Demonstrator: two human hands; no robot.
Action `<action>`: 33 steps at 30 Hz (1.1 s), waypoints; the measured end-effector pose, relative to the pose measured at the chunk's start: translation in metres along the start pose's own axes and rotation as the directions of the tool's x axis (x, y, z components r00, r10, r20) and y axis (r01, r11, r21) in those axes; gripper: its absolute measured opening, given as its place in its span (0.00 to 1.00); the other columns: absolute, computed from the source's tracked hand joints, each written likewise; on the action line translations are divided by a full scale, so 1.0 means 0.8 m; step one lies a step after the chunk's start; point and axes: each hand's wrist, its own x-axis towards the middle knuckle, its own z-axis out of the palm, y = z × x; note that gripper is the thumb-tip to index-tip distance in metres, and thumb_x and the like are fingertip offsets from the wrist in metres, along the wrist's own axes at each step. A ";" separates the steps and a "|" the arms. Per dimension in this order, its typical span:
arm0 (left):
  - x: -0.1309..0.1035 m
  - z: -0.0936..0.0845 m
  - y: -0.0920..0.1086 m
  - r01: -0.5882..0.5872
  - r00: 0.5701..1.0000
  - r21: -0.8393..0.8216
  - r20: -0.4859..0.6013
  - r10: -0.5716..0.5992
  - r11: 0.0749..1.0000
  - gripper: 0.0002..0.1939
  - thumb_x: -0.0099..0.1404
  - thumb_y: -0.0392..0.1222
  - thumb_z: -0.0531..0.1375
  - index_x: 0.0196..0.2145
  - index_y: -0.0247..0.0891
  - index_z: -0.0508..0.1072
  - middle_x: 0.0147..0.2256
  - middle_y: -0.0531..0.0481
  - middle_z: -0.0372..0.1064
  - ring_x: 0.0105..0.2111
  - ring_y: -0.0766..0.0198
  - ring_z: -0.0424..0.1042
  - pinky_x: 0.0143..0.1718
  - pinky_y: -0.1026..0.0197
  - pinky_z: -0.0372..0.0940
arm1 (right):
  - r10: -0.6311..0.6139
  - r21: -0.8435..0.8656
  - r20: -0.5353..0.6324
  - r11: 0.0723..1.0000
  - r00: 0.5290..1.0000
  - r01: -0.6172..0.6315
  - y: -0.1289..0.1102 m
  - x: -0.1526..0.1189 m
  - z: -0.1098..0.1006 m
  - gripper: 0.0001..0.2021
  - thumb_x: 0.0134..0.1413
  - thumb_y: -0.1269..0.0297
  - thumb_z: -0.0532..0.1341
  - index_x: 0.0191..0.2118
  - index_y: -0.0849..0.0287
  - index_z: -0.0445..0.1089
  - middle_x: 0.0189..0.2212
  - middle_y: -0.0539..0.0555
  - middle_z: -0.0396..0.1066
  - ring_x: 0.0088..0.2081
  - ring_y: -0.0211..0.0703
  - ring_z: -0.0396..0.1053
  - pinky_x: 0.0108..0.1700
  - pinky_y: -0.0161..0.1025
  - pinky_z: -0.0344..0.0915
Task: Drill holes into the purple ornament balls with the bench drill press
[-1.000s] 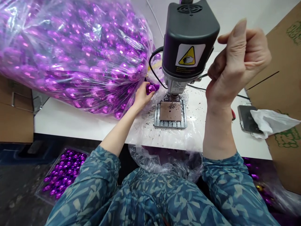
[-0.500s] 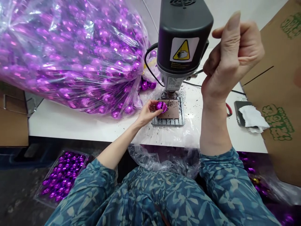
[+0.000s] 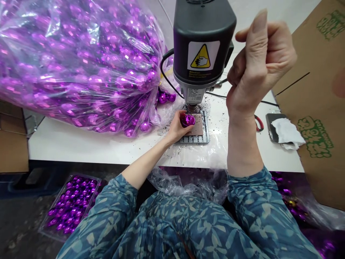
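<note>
My left hand (image 3: 178, 126) pinches a shiny purple faceted ball (image 3: 189, 120), with the thumb in front and the fingers behind. The ball sits over a brown board (image 3: 198, 130) on the slotted metal base (image 3: 206, 136) of a small drill press (image 3: 201, 39). The drill tip seems to meet the top of the ball, though the contact is too small to see clearly. Raised to the right of the motor, my right hand (image 3: 262, 59) is closed in a fist around the end of the drill press lever (image 3: 221, 82); its grip is hidden inside my fingers.
A large clear bag (image 3: 81, 72) of purple balls covers the table's left side. Dark shavings lie around the base. On the right are red-handled pliers (image 3: 259, 123), a dark device (image 3: 272, 127) under white tissue (image 3: 288, 133), and a cardboard box (image 3: 315, 97). A tray of balls (image 3: 72, 201) stands lower left.
My left hand has moved the ball right, from the board's left edge to under the drill, and turned it. My right hand stays raised in a fist. The view has shifted slightly.
</note>
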 end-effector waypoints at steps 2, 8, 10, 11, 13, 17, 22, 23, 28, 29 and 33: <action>-0.004 0.008 -0.006 0.026 1.000 -0.052 0.001 -0.026 0.998 0.34 0.59 0.39 0.77 0.60 0.41 0.68 0.55 0.42 0.75 0.54 0.51 0.78 0.58 0.46 0.74 | -0.008 0.008 0.004 1.000 1.000 0.008 0.002 0.001 -0.001 0.24 0.49 0.39 0.66 0.26 0.58 0.68 0.15 0.40 0.48 0.14 0.26 0.44 0.19 0.39 0.41; -0.010 0.011 -0.018 -0.036 0.998 -0.062 -0.053 0.033 0.997 0.32 0.59 0.46 0.79 0.56 0.40 0.74 0.57 0.39 0.75 0.61 0.45 0.75 0.65 0.43 0.70 | -0.005 -0.132 0.022 0.991 1.000 0.008 0.004 0.002 -0.004 0.25 0.51 0.37 0.61 0.27 0.58 0.69 0.15 0.40 0.46 0.14 0.26 0.44 0.20 0.39 0.42; -0.010 0.010 -0.019 -0.051 0.997 -0.042 -0.058 0.048 0.998 0.31 0.59 0.47 0.79 0.56 0.41 0.74 0.57 0.40 0.76 0.62 0.45 0.74 0.66 0.43 0.69 | -0.006 -0.143 0.015 0.990 1.000 0.008 0.001 -0.002 -0.006 0.25 0.51 0.36 0.62 0.27 0.58 0.69 0.15 0.41 0.49 0.14 0.26 0.46 0.20 0.39 0.43; -0.010 0.010 -0.019 -0.053 0.997 -0.038 -0.057 0.051 0.998 0.31 0.59 0.47 0.79 0.56 0.41 0.74 0.57 0.40 0.76 0.62 0.45 0.75 0.65 0.43 0.69 | -0.001 -0.130 0.008 0.991 1.000 0.002 -0.001 -0.007 -0.007 0.25 0.52 0.37 0.63 0.27 0.58 0.69 0.16 0.42 0.52 0.15 0.26 0.48 0.20 0.38 0.43; -0.009 0.010 -0.018 -0.054 0.997 -0.033 -0.049 0.052 0.998 0.30 0.60 0.49 0.78 0.56 0.42 0.74 0.56 0.41 0.77 0.60 0.46 0.76 0.64 0.44 0.70 | 0.008 -0.100 -0.014 0.995 1.000 -0.009 -0.005 -0.019 -0.012 0.24 0.54 0.39 0.65 0.28 0.58 0.69 0.18 0.43 0.55 0.16 0.26 0.50 0.21 0.38 0.44; -0.010 0.009 -0.017 -0.065 0.997 -0.029 -0.041 0.063 0.998 0.30 0.61 0.49 0.78 0.56 0.43 0.73 0.55 0.41 0.77 0.59 0.46 0.76 0.62 0.44 0.71 | -0.023 -0.160 -0.065 0.987 0.998 0.012 -0.006 -0.048 -0.025 0.23 0.63 0.40 0.62 0.32 0.57 0.70 0.20 0.44 0.56 0.17 0.25 0.49 0.23 0.36 0.44; -0.010 0.010 -0.018 -0.069 0.997 -0.048 -0.042 0.067 0.997 0.30 0.61 0.47 0.77 0.57 0.42 0.74 0.55 0.41 0.78 0.60 0.47 0.76 0.63 0.45 0.71 | -0.091 -0.164 -0.076 0.983 0.993 0.077 0.009 -0.064 -0.038 0.24 0.64 0.38 0.62 0.32 0.56 0.69 0.19 0.43 0.54 0.16 0.24 0.47 0.23 0.36 0.45; -0.011 0.010 -0.018 -0.068 0.997 -0.052 -0.043 0.066 0.996 0.30 0.61 0.47 0.78 0.57 0.42 0.74 0.56 0.41 0.77 0.60 0.46 0.75 0.63 0.45 0.70 | -0.104 -0.158 -0.083 0.983 0.991 0.090 0.012 -0.065 -0.039 0.24 0.64 0.37 0.62 0.32 0.56 0.68 0.19 0.43 0.54 0.16 0.24 0.46 0.22 0.36 0.45; -0.011 0.013 -0.018 -0.050 0.998 -0.099 -0.041 0.046 0.994 0.30 0.61 0.47 0.77 0.56 0.41 0.74 0.55 0.40 0.78 0.59 0.47 0.76 0.63 0.44 0.71 | -0.155 -0.081 -0.064 0.985 0.986 0.150 0.024 -0.072 -0.049 0.19 0.66 0.45 0.63 0.31 0.54 0.70 0.18 0.43 0.50 0.15 0.24 0.45 0.23 0.35 0.43; -0.011 0.013 -0.018 -0.047 0.999 -0.118 -0.034 0.043 0.992 0.30 0.62 0.48 0.77 0.56 0.40 0.74 0.55 0.40 0.78 0.58 0.47 0.77 0.63 0.44 0.71 | -0.168 -0.065 -0.055 0.984 0.984 0.164 0.027 -0.073 -0.052 0.17 0.67 0.46 0.63 0.32 0.53 0.71 0.17 0.43 0.48 0.15 0.24 0.44 0.23 0.34 0.43; -0.011 0.015 -0.017 -0.037 0.999 -0.150 -0.020 0.035 0.988 0.31 0.62 0.51 0.77 0.57 0.41 0.73 0.55 0.40 0.78 0.56 0.49 0.78 0.61 0.45 0.72 | -0.195 -0.058 -0.029 0.979 0.980 0.193 0.042 -0.079 -0.064 0.17 0.67 0.45 0.62 0.33 0.51 0.73 0.16 0.43 0.42 0.16 0.25 0.41 0.23 0.33 0.44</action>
